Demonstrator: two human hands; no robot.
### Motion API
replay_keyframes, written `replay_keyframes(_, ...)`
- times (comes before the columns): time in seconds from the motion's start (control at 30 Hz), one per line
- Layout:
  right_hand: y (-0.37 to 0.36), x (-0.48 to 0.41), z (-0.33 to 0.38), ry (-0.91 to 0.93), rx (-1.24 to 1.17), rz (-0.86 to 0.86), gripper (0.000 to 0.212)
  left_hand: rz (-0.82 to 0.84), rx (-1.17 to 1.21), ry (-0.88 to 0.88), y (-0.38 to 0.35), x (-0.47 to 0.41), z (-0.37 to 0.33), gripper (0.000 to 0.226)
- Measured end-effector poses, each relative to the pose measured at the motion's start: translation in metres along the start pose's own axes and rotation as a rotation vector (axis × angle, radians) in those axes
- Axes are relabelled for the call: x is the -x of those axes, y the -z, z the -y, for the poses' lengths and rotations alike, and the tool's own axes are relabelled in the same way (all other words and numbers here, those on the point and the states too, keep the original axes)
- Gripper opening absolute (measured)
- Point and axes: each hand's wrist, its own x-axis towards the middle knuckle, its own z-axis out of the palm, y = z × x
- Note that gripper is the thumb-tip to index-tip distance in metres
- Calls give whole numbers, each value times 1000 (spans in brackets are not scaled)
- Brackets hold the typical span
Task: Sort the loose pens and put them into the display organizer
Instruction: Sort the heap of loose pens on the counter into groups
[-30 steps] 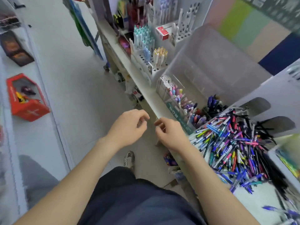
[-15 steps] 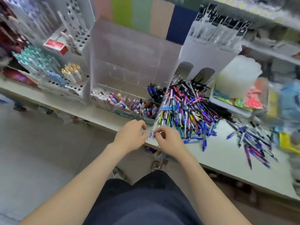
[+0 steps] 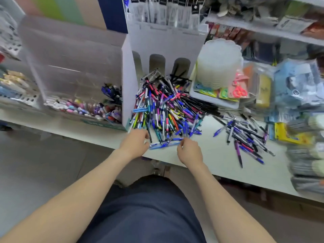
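Many loose pens (image 3: 164,106) are heaped on the counter (image 3: 219,155), just right of the clear display organizer (image 3: 75,55). Pens rolling off the near edge is judged the main risk if the pile is jostled. One blue pen (image 3: 164,145) at the pile's near edge appears pinched at either end, with the left hand (image 3: 135,143) and right hand (image 3: 190,151) curled round it.

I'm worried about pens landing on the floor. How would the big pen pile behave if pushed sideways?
The pen pile would probably spread rather than shift as one, since the pens lie loosely crisscrossed. Their round barrels likely roll, and the nearest pens lie close to the counter edge, so some might drop.
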Motion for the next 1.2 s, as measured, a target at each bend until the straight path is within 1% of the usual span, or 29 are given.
replay_keyframes(0.1, -4, -5, -21, -13, 36, -40, 23, 18, -72, 49, -15, -8, -6, 20)
replay_keyframes(0.2, -10, -4, -29, -41, 64, 2, 25, 64, -215, 90, -28, -14, -7, 15)
replay_keyframes(0.27, -14, -2, -30, -25, 78, 30, 27, 83, -325, 103, -36, -15, -10, 18)
replay_keyframes(0.33, -16, 0, -29, 6, 86, 35, 29, 110, -414, 101, -42, -15, -11, 26)
replay_keyframes(0.43, -20, 3, -27, 26, 121, 19, 26, 128, -477, 71, -49, -19, -5, 32)
replay_keyframes(0.53, -20, 6, -23, 3, 90, 9, 24, 151, -489, 30, -51, -22, 0, 29)
replay_keyframes(0.63, -24, 9, -21, -27, 9, -26, 24, 150, -439, -13, -46, -25, -1, 12)
replay_keyframes(0.7, -28, 10, -17, -122, -135, -39, 22, 148, -343, -16, -44, -28, -2, 4)
replay_keyframes(0.8, -31, 11, -9, -347, -424, -13, 21, 171, -221, -60, -48, -33, -6, 7)
replay_keyframes(0.87, -38, 9, -8, -427, -539, 32, 24, 155, -210, -89, -56, -36, -10, 7)
replay_keyframes(0.93, -46, 10, -5, -460, -602, 82, 32, 133, -200, -91, -64, -39, -15, 3)
replay_keyframes(1.03, -55, 11, -3, -465, -704, 124, 41, 130, -108, -50, -75, -42, -28, 16)
replay_keyframes(1.13, -58, 7, -1, -481, -791, 112, 49, 178, 54, -9, -84, -48, -39, 18)
replay_keyframes(1.2, -57, 3, -4, -485, -776, 74, 59, 230, 155, -23, -87, -52, -46, 16)
